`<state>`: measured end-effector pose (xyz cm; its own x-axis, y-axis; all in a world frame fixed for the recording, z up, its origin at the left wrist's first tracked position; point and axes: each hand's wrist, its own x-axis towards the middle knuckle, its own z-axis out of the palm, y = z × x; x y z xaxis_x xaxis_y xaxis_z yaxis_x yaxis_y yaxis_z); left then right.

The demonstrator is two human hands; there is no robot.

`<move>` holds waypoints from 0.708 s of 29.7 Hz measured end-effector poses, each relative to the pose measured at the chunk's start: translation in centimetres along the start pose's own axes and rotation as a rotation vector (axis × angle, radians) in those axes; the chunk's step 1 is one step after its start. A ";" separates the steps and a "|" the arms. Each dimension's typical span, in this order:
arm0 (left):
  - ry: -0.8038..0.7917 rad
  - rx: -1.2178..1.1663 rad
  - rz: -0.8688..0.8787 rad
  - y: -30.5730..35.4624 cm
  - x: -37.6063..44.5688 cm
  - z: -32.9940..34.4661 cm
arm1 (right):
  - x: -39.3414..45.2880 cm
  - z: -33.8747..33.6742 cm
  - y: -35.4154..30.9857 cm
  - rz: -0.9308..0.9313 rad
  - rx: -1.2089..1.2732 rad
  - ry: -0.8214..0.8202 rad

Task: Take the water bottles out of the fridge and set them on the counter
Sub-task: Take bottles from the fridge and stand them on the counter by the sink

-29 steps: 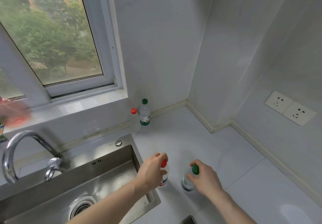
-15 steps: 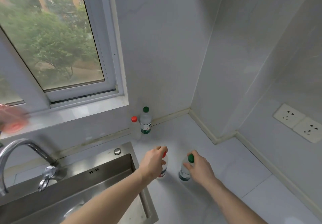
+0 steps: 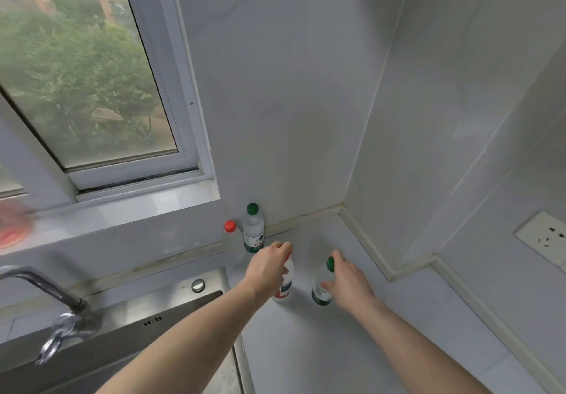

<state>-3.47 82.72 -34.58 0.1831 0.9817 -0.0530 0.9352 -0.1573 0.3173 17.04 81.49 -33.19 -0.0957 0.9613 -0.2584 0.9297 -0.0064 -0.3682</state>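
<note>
You're looking through one head-worn wide-angle camera, aimed forward and down at the counter's [image 3: 352, 347] back corner, close enough that both forearms reach in from the bottom edge.

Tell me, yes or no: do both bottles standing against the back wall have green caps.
No: the taller bottle by the wall has a green cap, while the shorter bottle beside it has a red cap.

No text can be read. The far green-capped bottle [image 3: 253, 232] by the wall carries a green and white label with red marks, too blurred and small to make out.
</note>
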 end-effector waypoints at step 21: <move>0.032 0.125 -0.147 -1.5 11.1 -2.7 | 13.1 -1.0 -4.1 -0.061 0.148 -0.005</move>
<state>-3.66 94.16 -33.11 0.0335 0.9977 -0.0596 0.9818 -0.0217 0.1885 12.35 94.41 -34.21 -0.1524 0.9597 -0.2361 0.8596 0.0108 -0.5109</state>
